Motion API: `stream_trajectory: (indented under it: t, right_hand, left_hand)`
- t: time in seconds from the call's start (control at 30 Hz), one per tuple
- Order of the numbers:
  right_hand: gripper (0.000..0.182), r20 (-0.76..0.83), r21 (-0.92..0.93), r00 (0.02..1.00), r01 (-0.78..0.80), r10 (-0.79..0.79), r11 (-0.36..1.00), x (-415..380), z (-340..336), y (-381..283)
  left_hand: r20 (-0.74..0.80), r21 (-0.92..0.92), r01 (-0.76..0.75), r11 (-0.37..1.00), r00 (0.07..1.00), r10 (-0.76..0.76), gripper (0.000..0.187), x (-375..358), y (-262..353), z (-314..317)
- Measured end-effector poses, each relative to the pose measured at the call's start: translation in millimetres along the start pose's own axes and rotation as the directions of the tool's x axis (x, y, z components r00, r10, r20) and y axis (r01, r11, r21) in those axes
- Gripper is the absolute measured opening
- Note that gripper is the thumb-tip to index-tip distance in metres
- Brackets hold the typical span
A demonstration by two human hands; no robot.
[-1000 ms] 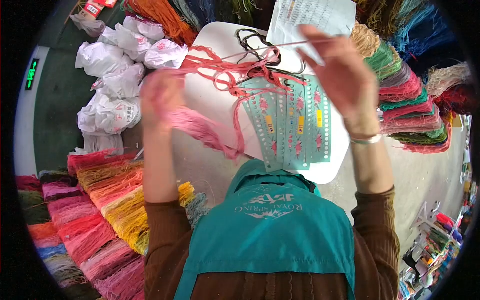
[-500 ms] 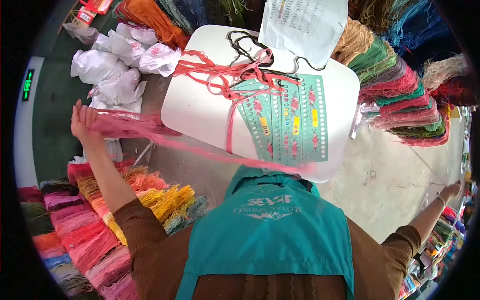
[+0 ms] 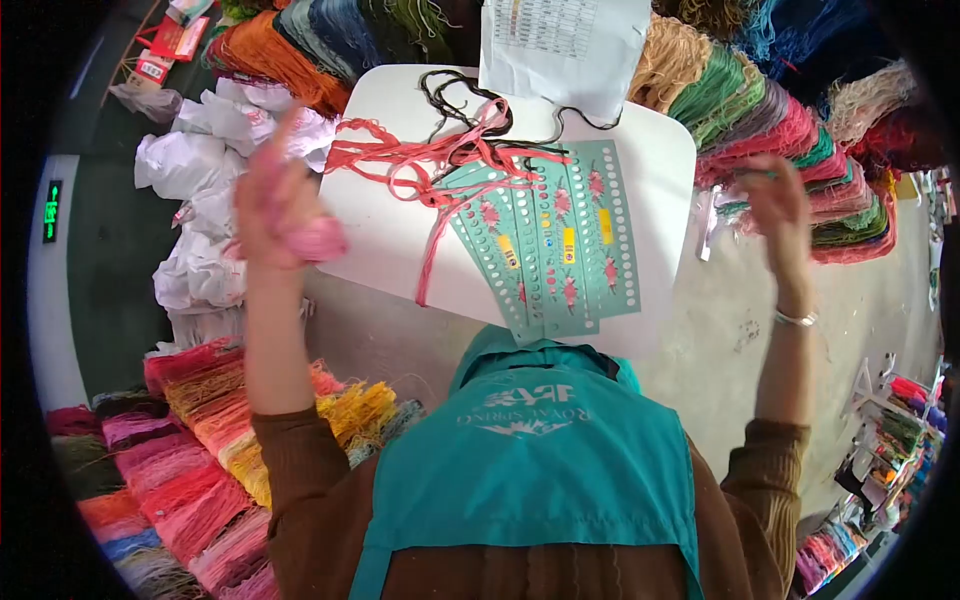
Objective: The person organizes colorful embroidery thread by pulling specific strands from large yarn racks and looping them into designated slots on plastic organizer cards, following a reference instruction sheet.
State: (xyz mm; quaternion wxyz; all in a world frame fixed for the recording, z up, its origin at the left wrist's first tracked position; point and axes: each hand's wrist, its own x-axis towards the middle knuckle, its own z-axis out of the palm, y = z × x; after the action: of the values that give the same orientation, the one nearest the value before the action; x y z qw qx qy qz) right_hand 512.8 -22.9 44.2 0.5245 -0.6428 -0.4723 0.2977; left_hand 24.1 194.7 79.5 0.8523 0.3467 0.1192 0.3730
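One pink thread bundle (image 3: pixel 322 241) fills the closed left hand (image 3: pixel 275 212), probably against tangling; the blurred right hand (image 3: pixel 781 208) shows indeterminate opening and hold.

Person wears teal bib apron (image 3: pixel 530 490), plain cloth w/ a stitched hem along its top edge & 2 matching straps (image 3: pixel 374 570), 1 ea. side. White print (image 3: pixel 522 412) on front, upside-down to wearer: "ROYAL SPRING" in caps, peaked graphic on one side of it, stylised chars. on the other. Fabric bunches into folds at btm end. Underneath, dk. brown top (image 3: pixel 530 575) w/ faint vert. seams down front. L sleeve (image 3: pixel 302 455) & R sleeve (image 3: pixel 768 462) same brown, fine ribbed look, ending on forearms. L hand (image 3: pixel 275 215) & R hand (image 3: pixel 782 215) bare, a bit blurred. R wrist (image 3: pixel 796 298) has thin pale bracelet (image 3: pixel 797 319), material unclear
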Motion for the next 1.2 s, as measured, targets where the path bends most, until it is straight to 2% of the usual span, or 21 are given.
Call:
stream_trajectory:
  t: [0.03,0.1,0.17,0.23,0.33,0.37,0.47,0.57,0.67,0.7,0.77,0.83,0.93,1.07,1.2]
  right_hand:
    - [0.029,0.125,0.024,0.985,-0.126,0.122,0.992,5,30,-13]
    - [0.030,0.357,0.112,0.923,-0.197,0.146,0.974,12,81,-29]
    - [0.031,0.488,0.257,0.873,-0.155,0.011,0.954,13,118,-33]
    - [0.036,0.570,0.259,0.822,-0.189,0.008,0.947,15,137,-39]
    - [0.037,0.610,0.323,0.792,-0.205,-0.038,0.924,15,153,-29]
    - [0.037,0.613,0.352,0.789,-0.220,-0.047,0.910,14,155,-26]
    - [0.027,0.470,0.322,0.883,-0.161,-0.010,0.933,11,161,-26]
    - [0.013,0.288,0.103,0.950,0.094,-0.120,0.990,15,164,16]
    - [0.010,0.102,0.117,0.994,-0.050,0.038,0.992,29,164,54]
    - [0.010,0.104,0.132,0.985,-0.147,0.134,0.980,34,163,64]
    - [0.011,0.106,0.040,0.983,-0.154,0.149,0.987,37,166,87]
    - [0.012,0.088,-0.067,0.987,-0.132,0.137,0.989,36,171,96]
    - [0.011,0.064,-0.095,0.984,-0.161,0.167,0.982,34,174,92]
    - [0.010,0.083,0.093,0.966,-0.253,0.246,0.963,27,176,82]
    - [0.009,0.096,0.189,0.972,-0.228,0.213,0.955,17,184,81]
  left_hand:
    - [0.064,-0.012,0.067,0.998,0.996,-0.066,0.061,11,-21,0]
    - [-0.247,0.227,0.194,0.954,0.959,-0.137,0.049,25,-68,34]
    - [-0.233,0.284,0.291,0.914,0.945,-0.229,0.041,35,-104,41]
    - [-0.206,0.251,0.372,0.894,0.922,-0.326,0.035,44,-130,59]
    - [-0.276,0.312,0.434,0.845,0.893,-0.356,0.028,52,-157,63]
    - [-0.253,0.324,0.413,0.851,0.905,-0.343,0.023,53,-162,65]
    - [-0.325,0.310,0.376,0.873,0.905,-0.275,0.021,59,-176,71]
    - [-0.374,0.327,0.411,0.851,0.883,-0.283,0.022,68,-197,61]
    - [-0.601,0.316,0.544,0.777,0.749,-0.280,0.032,78,-207,66]
    - [-0.603,0.266,0.562,0.783,0.731,-0.320,0.035,80,-211,64]
    - [-0.602,0.164,0.594,0.787,0.692,-0.398,0.042,83,-218,56]
    - [-0.583,0.158,0.591,0.791,0.702,-0.408,0.044,85,-218,57]
    - [-0.584,0.190,0.573,0.797,0.719,-0.377,0.042,88,-225,52]
    - [-0.493,0.288,0.527,0.799,0.797,-0.348,0.032,89,-239,38]
    - [-0.554,0.355,0.533,0.768,0.782,-0.285,0.016,85,-243,37]
